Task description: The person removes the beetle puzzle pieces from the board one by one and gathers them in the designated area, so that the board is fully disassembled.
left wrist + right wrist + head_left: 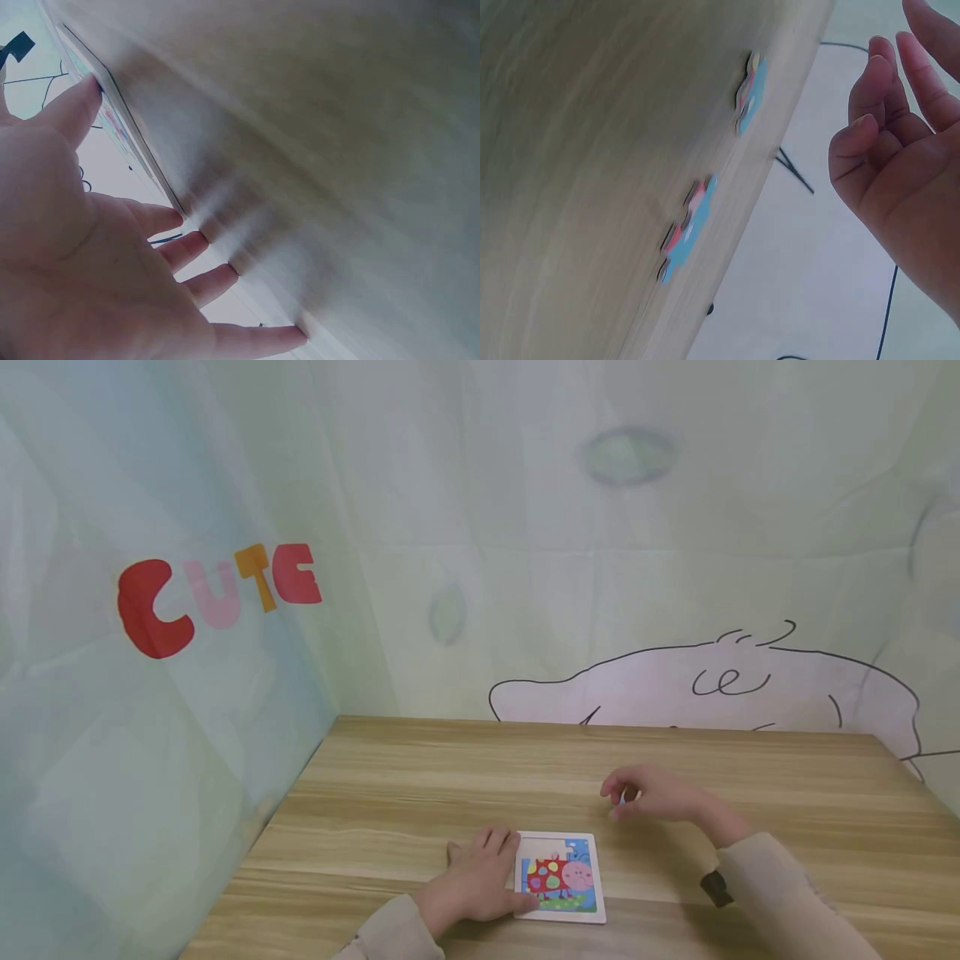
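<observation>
A square jigsaw puzzle (558, 881) in a white frame lies on the table, showing a red spotted ladybug; bare board shows at its upper left. My left hand (483, 877) rests along the frame's left side, fingers spread, the thumb over its lower left corner. In the left wrist view the fingertips (221, 281) come down at the tabletop by the frame. My right hand (656, 793) hovers beyond the puzzle to the right, fingers loosely bent, nothing between them. Two loose blue and pink puzzle pieces (754, 94) lie near it on the table, mostly hidden by the hand in the head view.
The wood-grain table (450, 760) reaches back to a pale fabric backdrop (480, 527) with a drawn figure. Another cloth with coloured letters (255, 577) hangs along the left side. A dark clip-like thing (716, 887) sits at the right sleeve.
</observation>
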Available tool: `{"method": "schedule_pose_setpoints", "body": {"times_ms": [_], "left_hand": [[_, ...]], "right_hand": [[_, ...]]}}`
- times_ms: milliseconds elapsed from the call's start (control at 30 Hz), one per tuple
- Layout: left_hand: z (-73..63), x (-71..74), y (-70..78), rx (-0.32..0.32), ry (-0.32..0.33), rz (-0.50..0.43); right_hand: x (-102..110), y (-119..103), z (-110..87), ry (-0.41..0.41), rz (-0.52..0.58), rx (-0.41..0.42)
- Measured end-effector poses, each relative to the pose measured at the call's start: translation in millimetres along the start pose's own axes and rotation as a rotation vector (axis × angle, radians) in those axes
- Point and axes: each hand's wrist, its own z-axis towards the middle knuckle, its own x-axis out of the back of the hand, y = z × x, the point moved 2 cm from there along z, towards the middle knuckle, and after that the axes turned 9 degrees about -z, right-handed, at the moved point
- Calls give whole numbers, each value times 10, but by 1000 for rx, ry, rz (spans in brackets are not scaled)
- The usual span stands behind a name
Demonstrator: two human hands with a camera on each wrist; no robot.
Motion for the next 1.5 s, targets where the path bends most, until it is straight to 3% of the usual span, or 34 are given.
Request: {"method": "schedule_pose_setpoints", "body": {"times_ms": [300, 533, 833, 1500], "left_hand": [[-6, 2, 4, -7, 10, 12], [-4, -5, -1, -11, 14, 10], [-7, 3, -2, -13, 9, 14], [-13, 3, 9, -17, 17, 19]], "right_hand": [[-171, -183, 71, -39, 22, 66], [-323, -242, 132, -97, 41, 49], [-478, -263, 198, -127, 52, 89], [-549, -340, 179, -177, 27, 16]]}}
